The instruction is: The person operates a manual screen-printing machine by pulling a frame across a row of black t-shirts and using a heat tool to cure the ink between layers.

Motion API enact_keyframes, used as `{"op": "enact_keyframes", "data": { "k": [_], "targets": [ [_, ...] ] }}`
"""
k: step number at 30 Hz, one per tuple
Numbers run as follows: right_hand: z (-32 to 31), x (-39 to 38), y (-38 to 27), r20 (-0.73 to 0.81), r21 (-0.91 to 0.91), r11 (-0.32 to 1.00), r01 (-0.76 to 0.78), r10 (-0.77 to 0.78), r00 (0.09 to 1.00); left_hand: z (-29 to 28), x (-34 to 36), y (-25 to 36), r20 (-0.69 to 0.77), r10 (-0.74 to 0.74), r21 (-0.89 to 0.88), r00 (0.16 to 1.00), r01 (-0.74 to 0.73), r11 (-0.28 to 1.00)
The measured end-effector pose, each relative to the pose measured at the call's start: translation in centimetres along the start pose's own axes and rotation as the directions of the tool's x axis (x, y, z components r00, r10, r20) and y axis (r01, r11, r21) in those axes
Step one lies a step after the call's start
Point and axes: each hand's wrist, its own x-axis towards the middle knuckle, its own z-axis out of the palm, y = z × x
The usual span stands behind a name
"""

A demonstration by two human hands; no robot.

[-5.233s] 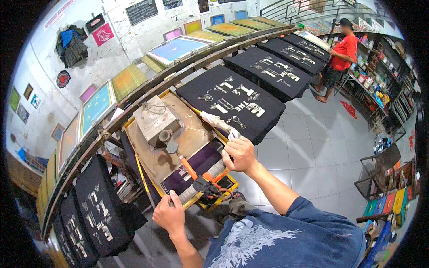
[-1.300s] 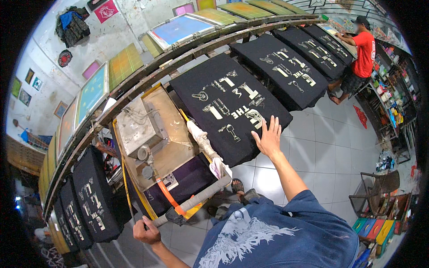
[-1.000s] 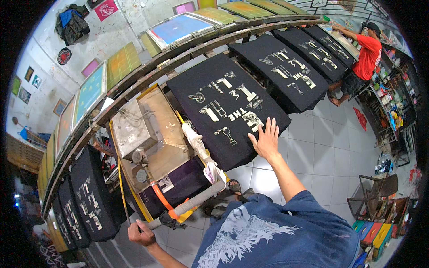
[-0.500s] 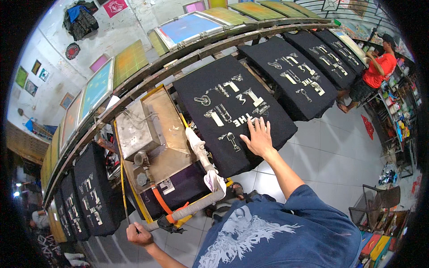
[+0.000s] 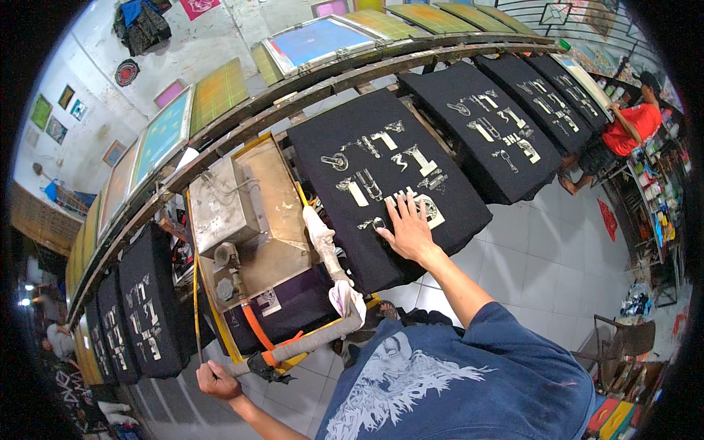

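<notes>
Left hand [image 5: 217, 379] curled shut around the near end of a thin yellow rod [image 5: 196, 293], low at the near-left, over the grey tiled floor [image 5: 557, 264]. Right hand [image 5: 408, 229] spread flat, fingers apart, palm down on the near edge of a black T-shirt [image 5: 381, 183], covering part of its white print [image 5: 381, 165]. Both hands well apart, with a printing frame [image 5: 257, 242] between them. Wore a blue T-shirt [image 5: 455, 381] with a pale graphic on the chest.

Just left of the pressed shirt, that frame lay tilted, yellow-edged, with a brownish mesh, a dark purple patch at its near end and a pale metal box [image 5: 220, 205] on its far-left part. Across its right edge, a squeegee handle wrapped in white cloth [image 5: 330, 257], touching the frame. Along the near edge, a grey bar [image 5: 315, 339] with an orange strap [image 5: 257, 330] looped over it.

Further left, more black shirts [image 5: 147, 301] with white print, side by side on the long curved desk [image 5: 352, 70]. To the right, three more printed black shirts [image 5: 499, 132] in a row along the same desk.

Beyond the shirts, coloured screens leaned along the far edge, among them a blue one [image 5: 323, 38] and a yellow-green one [image 5: 220, 88]. At the far-right end, another person in a red shirt [image 5: 627, 125] stood by the last shirt, beside cluttered shelves [image 5: 656, 191].
</notes>
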Motion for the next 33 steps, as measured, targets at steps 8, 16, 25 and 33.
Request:
{"op": "enact_keyframes", "data": {
  "k": [8,16,25,33],
  "targets": [
    [-0.3,-0.1,0.0,0.037,-0.004,0.999,0.045,-0.045,0.998,0.3,0.0,0.4,-0.045,-0.013,-0.016,0.999,0.012,1.0],
    [-0.8,2.7,-2.9,-0.017,0.013,0.997,0.077,-0.077,0.997,0.1,-0.1,0.3,-0.067,-0.02,0.025,0.998,0.022,0.999],
    [2.9,5.4,-4.2,0.011,0.08,0.996,0.042,-0.043,0.999,0.1,-0.1,0.5,-0.053,-0.031,0.014,0.998,0.032,0.999],
    [2.3,5.5,-3.6,-0.038,0.131,0.991,0.038,-0.033,0.999,0.6,-0.3,-0.1,-0.091,0.001,-0.005,0.996,-0.002,1.0]
  ]
}}
